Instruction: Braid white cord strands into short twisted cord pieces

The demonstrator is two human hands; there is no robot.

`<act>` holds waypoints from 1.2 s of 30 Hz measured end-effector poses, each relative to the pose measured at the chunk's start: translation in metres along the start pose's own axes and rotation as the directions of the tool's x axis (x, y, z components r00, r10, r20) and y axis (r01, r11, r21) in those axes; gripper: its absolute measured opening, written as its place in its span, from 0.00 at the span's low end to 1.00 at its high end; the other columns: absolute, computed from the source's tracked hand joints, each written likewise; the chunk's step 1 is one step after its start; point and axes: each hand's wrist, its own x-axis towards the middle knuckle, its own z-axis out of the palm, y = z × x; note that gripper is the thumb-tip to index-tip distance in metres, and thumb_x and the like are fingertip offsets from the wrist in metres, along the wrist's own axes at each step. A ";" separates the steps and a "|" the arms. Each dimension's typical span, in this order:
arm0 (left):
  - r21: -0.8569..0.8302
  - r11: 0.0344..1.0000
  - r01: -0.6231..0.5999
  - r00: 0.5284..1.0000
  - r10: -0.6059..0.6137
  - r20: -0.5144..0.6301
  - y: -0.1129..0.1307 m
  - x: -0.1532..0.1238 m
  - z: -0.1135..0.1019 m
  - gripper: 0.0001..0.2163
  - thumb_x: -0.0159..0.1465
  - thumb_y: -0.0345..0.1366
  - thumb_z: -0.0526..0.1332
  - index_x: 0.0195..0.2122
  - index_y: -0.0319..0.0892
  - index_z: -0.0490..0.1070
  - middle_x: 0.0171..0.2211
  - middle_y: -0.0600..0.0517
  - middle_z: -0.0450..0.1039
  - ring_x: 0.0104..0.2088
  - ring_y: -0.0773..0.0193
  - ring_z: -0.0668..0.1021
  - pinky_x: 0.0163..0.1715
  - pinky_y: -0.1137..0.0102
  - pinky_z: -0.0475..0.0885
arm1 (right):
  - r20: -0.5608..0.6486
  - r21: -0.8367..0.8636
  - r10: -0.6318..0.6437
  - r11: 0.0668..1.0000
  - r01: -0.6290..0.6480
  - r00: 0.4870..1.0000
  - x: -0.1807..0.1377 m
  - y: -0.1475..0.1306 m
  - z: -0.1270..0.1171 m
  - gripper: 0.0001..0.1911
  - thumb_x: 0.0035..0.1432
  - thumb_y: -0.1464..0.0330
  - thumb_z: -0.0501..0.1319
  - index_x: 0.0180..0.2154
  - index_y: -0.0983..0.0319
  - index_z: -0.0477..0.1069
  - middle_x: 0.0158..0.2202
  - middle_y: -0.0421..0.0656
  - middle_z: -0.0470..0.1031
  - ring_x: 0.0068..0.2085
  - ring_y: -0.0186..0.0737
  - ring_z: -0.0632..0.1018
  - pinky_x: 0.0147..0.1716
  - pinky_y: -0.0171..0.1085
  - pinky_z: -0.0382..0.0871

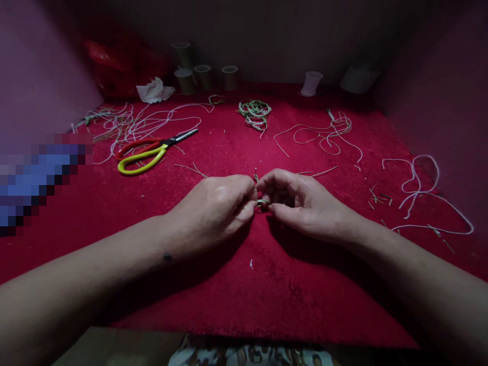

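Note:
My left hand [219, 206] and my right hand [295, 201] meet at the middle of a red cloth [236, 284]. Both are closed in a pinch on a small piece of green and white braided cord [262, 202], which shows only as a short bit between the fingertips. A thin cord end [255, 176] sticks up just above the thumbs. The rest of the piece is hidden by my fingers.
Scissors with red and yellow handles [147, 152] lie at the left. Loose white cords [148, 122] spread behind them, more cords [328, 134] at the right and far right [423, 193]. A bundle of braided cord [254, 113] lies at the back, with several spools [204, 76], a white spool [311, 83] and a crumpled tissue [154, 90].

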 end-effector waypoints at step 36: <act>-0.728 0.617 0.301 0.928 -0.365 0.074 0.007 0.006 0.021 0.11 0.55 0.25 0.58 0.38 0.40 0.61 0.24 0.58 0.67 0.16 0.74 0.69 0.15 0.77 0.64 | -0.090 0.172 0.192 0.970 -0.175 0.977 0.002 -0.004 -0.003 0.05 0.54 0.69 0.59 0.29 0.66 0.69 0.16 0.33 0.64 0.15 0.25 0.64 0.13 0.27 0.56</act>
